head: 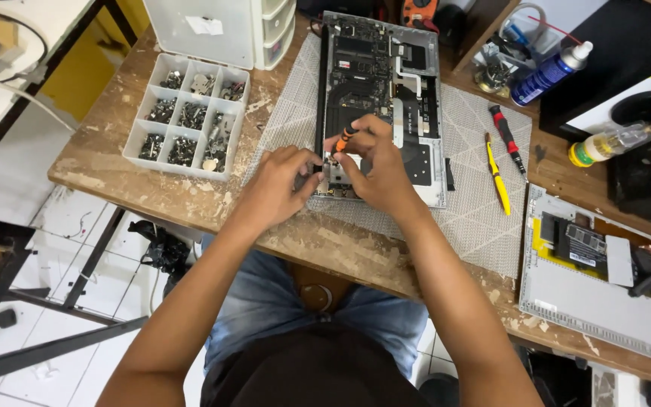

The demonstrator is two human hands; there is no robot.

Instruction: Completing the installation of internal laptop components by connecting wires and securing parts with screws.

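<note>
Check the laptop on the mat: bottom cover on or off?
Off. The laptop lies with its circuit boards and inner parts bare, and the right hand holds a small screwdriver inside it.

- One view only, from the camera on my head; no second view shares the scene.
- It looks steeply down and forward over my lap onto the wooden workbench (190, 197).
- The opened laptop (383, 98) sits just above frame centre and serves as the landmark.
- Near range: my forearms enter from the bottom edge, and both hands meet at the laptop's near end.
- Left of the laptop the floor shows; right of it the bench runs out of frame.
</note>
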